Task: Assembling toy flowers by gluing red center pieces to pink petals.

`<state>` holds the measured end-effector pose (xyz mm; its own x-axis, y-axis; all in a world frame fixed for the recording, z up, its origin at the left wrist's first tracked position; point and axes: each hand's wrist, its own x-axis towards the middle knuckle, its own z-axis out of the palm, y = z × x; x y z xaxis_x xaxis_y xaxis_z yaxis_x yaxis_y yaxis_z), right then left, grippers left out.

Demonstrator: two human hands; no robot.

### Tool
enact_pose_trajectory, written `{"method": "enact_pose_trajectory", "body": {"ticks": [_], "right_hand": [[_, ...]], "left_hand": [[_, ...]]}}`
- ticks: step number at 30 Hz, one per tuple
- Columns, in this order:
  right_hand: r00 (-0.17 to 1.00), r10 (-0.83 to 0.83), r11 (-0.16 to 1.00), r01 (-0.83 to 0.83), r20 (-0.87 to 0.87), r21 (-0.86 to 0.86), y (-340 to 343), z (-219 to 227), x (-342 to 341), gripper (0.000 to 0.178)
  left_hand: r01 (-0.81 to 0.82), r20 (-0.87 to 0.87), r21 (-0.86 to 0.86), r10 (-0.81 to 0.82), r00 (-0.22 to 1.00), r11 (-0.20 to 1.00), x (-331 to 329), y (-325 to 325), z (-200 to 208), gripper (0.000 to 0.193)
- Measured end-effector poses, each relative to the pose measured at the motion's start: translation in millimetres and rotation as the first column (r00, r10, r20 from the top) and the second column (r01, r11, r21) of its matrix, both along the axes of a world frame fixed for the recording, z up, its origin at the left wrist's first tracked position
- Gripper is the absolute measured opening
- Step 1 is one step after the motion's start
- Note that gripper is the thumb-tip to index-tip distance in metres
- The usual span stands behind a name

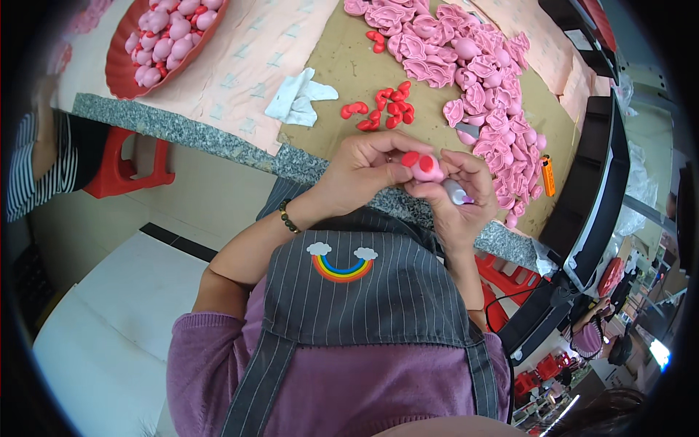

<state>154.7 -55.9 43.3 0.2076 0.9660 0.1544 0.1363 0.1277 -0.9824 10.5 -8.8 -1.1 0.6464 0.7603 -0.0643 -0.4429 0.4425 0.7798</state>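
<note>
Both hands meet over the table's near edge. My left hand [364, 171] pinches a small pink toy piece [424, 170] that carries red oval parts on its top. My right hand [459, 197] closes on the same piece from the right and also holds a small white and purple tube [456, 193] against its palm. Loose red parts [386, 109] lie on the brown board just beyond my hands. A big heap of pink moulded pieces [473, 73] spreads to the right of them.
A red tray [120, 69] of finished pink pieces sits far left. A crumpled white cloth [298, 98] lies on the table. An orange lighter [547, 175] rests by the heap. Another person in a striped sleeve [29, 167] sits left by a red stool [124, 171].
</note>
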Motion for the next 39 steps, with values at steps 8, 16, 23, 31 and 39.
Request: {"method": "enact_pose_trajectory", "body": {"ticks": [8, 16, 23, 31, 39], "right_hand": [[0.704, 0.136, 0.943, -0.308, 0.697, 0.127, 12, 9, 24, 0.034], [0.636, 0.107, 0.892, -0.401, 0.764, 0.209, 13, 6, 22, 0.029], [0.673, 0.077, 0.894, -0.374, 0.735, 0.249, 9, -2, 20, 0.028], [0.986, 0.122, 0.963, -0.145, -0.111, -0.228, 1, -17, 14, 0.018], [0.950, 0.152, 0.983, -0.175, -0.272, -0.062, 6, -20, 13, 0.034]], "left_hand": [[0.019, 0.146, -0.052, -0.011, 0.989, 0.998, -1, -1, -8, 0.042], [0.028, -0.013, 0.018, -0.028, 1.000, 0.999, 0, 1, -2, 0.037], [0.029, -0.034, 0.043, -0.028, 0.999, 0.999, -1, 0, -5, 0.035], [-0.080, 0.094, 0.017, 0.078, 0.993, 0.997, 8, -5, 7, 0.047], [-0.129, -0.303, 0.689, 0.445, 0.843, 0.713, -6, 6, 18, 0.042]]}}
